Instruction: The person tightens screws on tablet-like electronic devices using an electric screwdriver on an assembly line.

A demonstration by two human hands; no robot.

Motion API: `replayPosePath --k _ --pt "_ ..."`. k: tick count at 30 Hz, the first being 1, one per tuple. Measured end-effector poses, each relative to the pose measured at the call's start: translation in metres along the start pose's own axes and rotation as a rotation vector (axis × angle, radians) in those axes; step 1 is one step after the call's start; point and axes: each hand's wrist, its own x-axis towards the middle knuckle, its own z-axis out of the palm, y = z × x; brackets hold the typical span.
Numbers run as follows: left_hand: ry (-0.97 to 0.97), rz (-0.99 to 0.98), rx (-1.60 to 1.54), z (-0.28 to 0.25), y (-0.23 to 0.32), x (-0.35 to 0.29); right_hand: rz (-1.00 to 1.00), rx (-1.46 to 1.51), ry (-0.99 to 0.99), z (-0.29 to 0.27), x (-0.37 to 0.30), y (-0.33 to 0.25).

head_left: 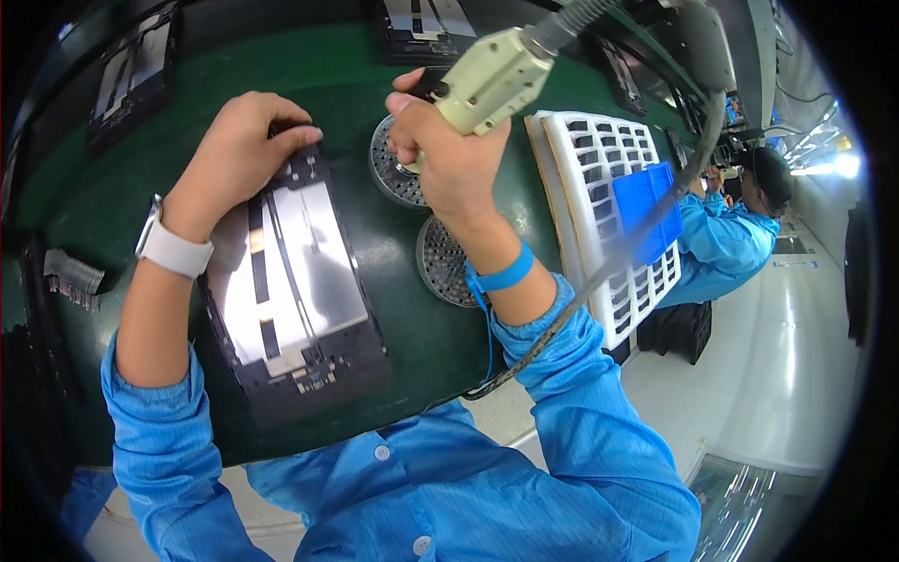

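An opened tablet (pixel 328 253), with a shiny silver inside, black rim and dark flex strips, lies lengthwise on the green mat in front of me. My left hand (pixel 248 150) is at its far end, fingers curled and thumb pressed in at the edge; the fingertips are partly hidden. In my right hand (pixel 449 155) is a cream electric screwdriver (pixel 496 80), with a corrugated hose at its top. Its lower end is over the farther round perforated metal dish (pixel 389 178). A second such dish (pixel 438 262) sits nearer, beside my right forearm.
More opened devices lie at the far left (pixel 136 75) and far middle (pixel 426 23). A white foam tray (pixel 599 159) with black slots stands at right, bearing a blue tray (pixel 646 211). A dark cable (pixel 585 295) crosses my right sleeve. A co-worker (pixel 721 244) sits beyond.
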Motion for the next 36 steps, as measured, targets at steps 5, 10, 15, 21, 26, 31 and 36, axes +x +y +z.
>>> replayPosePath --k 5,10,15,21,26,31,36 --pt "-0.155 -0.273 -0.217 0.000 0.035 -0.036 -0.116 0.153 -0.013 -0.005 -0.004 -0.019" --pt "-0.055 -0.202 -0.225 0.012 0.041 -0.071 -0.062 0.030 -0.083 0.024 -0.033 -0.039" --pt "-0.006 -0.174 -0.318 0.018 0.035 -0.081 0.105 0.151 -0.125 0.047 -0.048 -0.022" --pt "-0.054 -0.272 -0.323 0.018 0.035 -0.079 0.173 0.158 -0.218 0.052 -0.059 -0.014" --pt "-0.004 -0.191 -0.349 0.023 0.027 -0.080 0.120 0.005 -0.302 0.057 -0.062 -0.015" --pt "0.036 -0.163 -0.337 0.026 0.025 -0.081 0.052 -0.040 -0.330 0.057 -0.065 -0.012" --pt "-0.001 -0.089 -0.276 0.021 0.033 -0.076 0.068 -0.009 -0.274 0.054 -0.072 -0.012"
